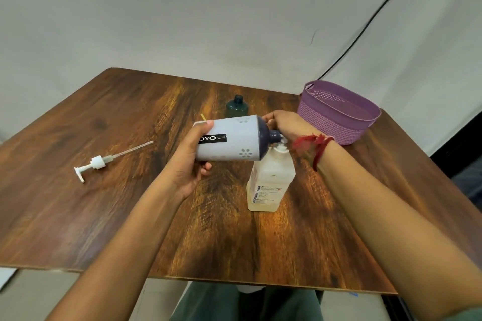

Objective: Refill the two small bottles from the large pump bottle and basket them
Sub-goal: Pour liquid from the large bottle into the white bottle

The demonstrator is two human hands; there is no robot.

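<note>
My left hand [191, 161] grips the body of the large lavender bottle [232, 138] and holds it tipped on its side above the table. Its dark neck [273, 135] points right and sits just over the white mouth of a translucent small bottle [270, 182] standing upright on the table. My right hand [285, 124] curls round the dark neck and shoulder of the large bottle, right above the small bottle's mouth. A dark green small bottle [236, 107] stands uncapped behind the large one, partly hidden. The purple basket [336, 114] is at the right.
The white pump head with its long tube [97, 163] lies on the wooden table [104, 216] at the left. A thin yellow stick [203, 117] pokes out behind the large bottle. A black cable [365, 28] runs down the wall behind the basket.
</note>
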